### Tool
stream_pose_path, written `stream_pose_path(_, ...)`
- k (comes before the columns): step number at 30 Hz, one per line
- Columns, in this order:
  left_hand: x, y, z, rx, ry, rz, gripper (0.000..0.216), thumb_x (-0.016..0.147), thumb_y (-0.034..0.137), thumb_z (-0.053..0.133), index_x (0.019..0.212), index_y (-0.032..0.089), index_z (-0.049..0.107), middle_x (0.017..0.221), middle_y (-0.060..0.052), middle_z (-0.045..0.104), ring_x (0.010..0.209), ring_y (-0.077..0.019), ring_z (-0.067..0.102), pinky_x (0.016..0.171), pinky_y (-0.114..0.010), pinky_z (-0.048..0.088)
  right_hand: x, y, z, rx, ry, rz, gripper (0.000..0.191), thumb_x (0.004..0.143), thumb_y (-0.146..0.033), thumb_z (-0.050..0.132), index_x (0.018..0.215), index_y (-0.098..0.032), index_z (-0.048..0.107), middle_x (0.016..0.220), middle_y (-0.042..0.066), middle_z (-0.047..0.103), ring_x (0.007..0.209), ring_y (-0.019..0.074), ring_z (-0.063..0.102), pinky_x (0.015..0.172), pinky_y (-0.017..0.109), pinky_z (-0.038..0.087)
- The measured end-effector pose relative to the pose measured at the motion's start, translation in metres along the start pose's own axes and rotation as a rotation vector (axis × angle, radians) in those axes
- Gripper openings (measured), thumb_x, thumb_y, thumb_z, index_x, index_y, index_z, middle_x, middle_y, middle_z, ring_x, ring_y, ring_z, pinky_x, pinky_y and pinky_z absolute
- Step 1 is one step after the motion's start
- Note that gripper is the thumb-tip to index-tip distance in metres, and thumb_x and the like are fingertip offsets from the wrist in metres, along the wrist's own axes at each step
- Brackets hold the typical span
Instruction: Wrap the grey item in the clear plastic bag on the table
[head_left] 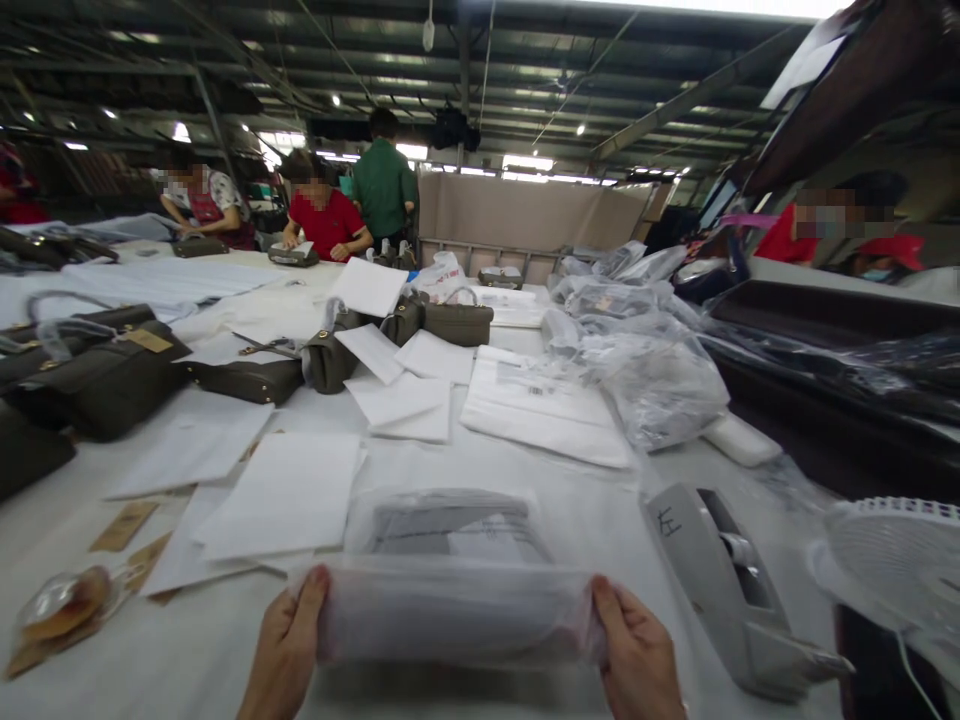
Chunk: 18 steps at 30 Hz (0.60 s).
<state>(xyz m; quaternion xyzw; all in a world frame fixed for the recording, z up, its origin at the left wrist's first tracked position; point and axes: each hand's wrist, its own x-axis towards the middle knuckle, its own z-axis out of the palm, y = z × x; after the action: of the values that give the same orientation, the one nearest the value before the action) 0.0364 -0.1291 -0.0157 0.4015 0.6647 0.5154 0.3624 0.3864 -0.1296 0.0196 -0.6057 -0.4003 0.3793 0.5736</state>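
Both my hands hold a clear plastic bag (450, 600) with folded grey-white material inside, low over the white table (525, 480). My left hand (289, 645) grips its left end and my right hand (637, 655) grips its right end. The near part of the bag is rolled or folded over between my hands; its far part lies flat on the table.
A grey tape dispenser (720, 580) sits at the right, a white fan (892, 565) beyond it. White sheets (281, 495), dark handbags (97, 375) and a heap of plastic bags (645, 360) cover the table. Other people work at the far end and at the right.
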Motion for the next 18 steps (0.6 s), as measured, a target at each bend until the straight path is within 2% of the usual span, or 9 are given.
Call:
stream_pose_path(2, -0.002, 0.001, 0.010, 0.001, 0.028, -0.042, 0.041, 0.084, 0.053, 0.049, 0.060, 0.019, 0.052, 0.055, 0.003, 0.049, 0.056, -0.0142, 0.047, 0.050, -0.022, 0.042, -0.002, 0.000, -0.002, -0.104, 0.053, -0.013, 0.046, 0.075, -0.063, 0.061, 0.075, -0.017, 0.069, 0.061, 0.003, 0.065, 0.055, 0.0170, 0.059, 0.051, 0.024, 0.049)
stream_pose_path(4, 0.000, -0.004, 0.011, 0.037, 0.045, -0.063, 0.043, 0.083, 0.055, 0.048, 0.062, 0.019, 0.054, 0.058, 0.001, 0.053, 0.059, -0.0157, 0.050, 0.053, -0.023, 0.044, -0.006, -0.008, -0.004, -0.294, 0.083, -0.135, 0.043, 0.079, -0.059, 0.058, 0.084, -0.018, 0.072, 0.072, 0.004, 0.070, 0.066, 0.0183, 0.063, 0.060, 0.023, 0.051)
stream_pose_path(6, 0.003, -0.015, 0.005, 0.097, 0.060, -0.081, 0.045, 0.081, 0.057, 0.048, 0.062, 0.018, 0.058, 0.059, -0.001, 0.059, 0.062, -0.0183, 0.056, 0.056, -0.025, 0.047, -0.007, -0.019, -0.005, -0.423, 0.032, -0.265, 0.038, 0.084, -0.053, 0.053, 0.092, -0.021, 0.072, 0.089, 0.006, 0.072, 0.080, 0.0195, 0.066, 0.071, 0.022, 0.051)
stream_pose_path(8, 0.006, -0.028, -0.001, 0.145, 0.063, -0.096, 0.047, 0.079, 0.059, 0.049, 0.063, 0.017, 0.062, 0.059, -0.003, 0.063, 0.066, -0.0212, 0.060, 0.058, -0.026, 0.049, -0.004, -0.024, -0.001, -0.451, -0.015, -0.322, 0.038, 0.087, -0.051, 0.049, 0.090, -0.021, 0.071, 0.084, 0.004, 0.072, 0.075, 0.0178, 0.066, 0.067, 0.021, 0.050)
stream_pose_path(10, 0.006, -0.040, -0.004, 0.168, 0.059, -0.115, 0.050, 0.078, 0.062, 0.049, 0.069, 0.015, 0.066, 0.061, -0.004, 0.067, 0.072, -0.0238, 0.064, 0.063, -0.028, 0.051, 0.002, -0.020, 0.003, -0.441, 0.002, -0.269, 0.042, 0.085, -0.055, 0.048, 0.080, -0.019, 0.069, 0.062, 0.001, 0.064, 0.056, 0.0152, 0.059, 0.053, 0.020, 0.046)
stream_pose_path(12, 0.001, -0.049, -0.003, 0.171, 0.041, -0.145, 0.054, 0.078, 0.064, 0.048, 0.078, 0.015, 0.068, 0.070, -0.004, 0.071, 0.083, -0.0255, 0.066, 0.072, -0.028, 0.052, 0.006, -0.010, 0.006, -0.424, 0.044, -0.160, 0.047, 0.081, -0.062, 0.048, 0.072, -0.018, 0.065, 0.052, -0.001, 0.055, 0.048, 0.0147, 0.053, 0.046, 0.021, 0.043)
stream_pose_path(16, -0.012, -0.060, -0.001, 0.190, 0.018, -0.183, 0.058, 0.076, 0.066, 0.049, 0.092, 0.015, 0.070, 0.095, -0.006, 0.075, 0.102, -0.0269, 0.064, 0.089, -0.030, 0.050, 0.006, 0.008, 0.002, -0.379, 0.029, -0.002, 0.052, 0.075, -0.068, 0.050, 0.067, -0.018, 0.060, 0.058, 0.001, 0.058, 0.058, 0.0170, 0.056, 0.054, 0.022, 0.047)
stream_pose_path(18, -0.014, -0.061, -0.007, 0.231, 0.033, -0.171, 0.057, 0.074, 0.065, 0.051, 0.093, 0.015, 0.070, 0.095, -0.006, 0.075, 0.102, -0.0269, 0.065, 0.087, -0.029, 0.051, 0.005, 0.011, -0.001, -0.386, 0.005, 0.015, 0.050, 0.076, -0.067, 0.050, 0.068, -0.018, 0.060, 0.060, 0.001, 0.059, 0.061, 0.0170, 0.057, 0.057, 0.022, 0.047)
